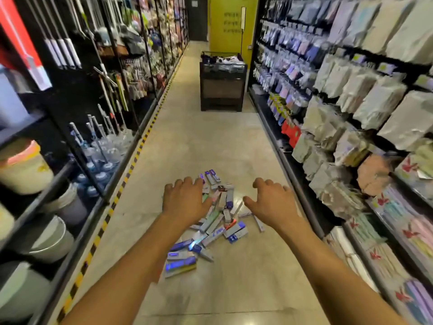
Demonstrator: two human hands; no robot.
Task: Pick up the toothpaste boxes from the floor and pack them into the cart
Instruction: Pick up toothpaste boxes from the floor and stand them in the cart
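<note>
The toothpaste boxes lie in a loose pile on the floor, mid-aisle. Over the pile hover the left hand and right hand, both spread, holding nothing. Left shelves and right shelves flank the pile. Beyond it, open floor reaches what seems the cart, well apart.

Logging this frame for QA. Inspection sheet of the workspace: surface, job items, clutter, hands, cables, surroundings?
Surface: glossy beige floor, aisle.
Job's things: toothpaste boxes in loose pile on floor; cart far down aisle, apart from them.
Clutter: nothing seen.
Hands: left hand and right hand spread over pile, holding nothing.
Cables: nothing seen.
Surroundings: stocked shelves both sides; buckets lower left; yellow-black floor tape.
</note>
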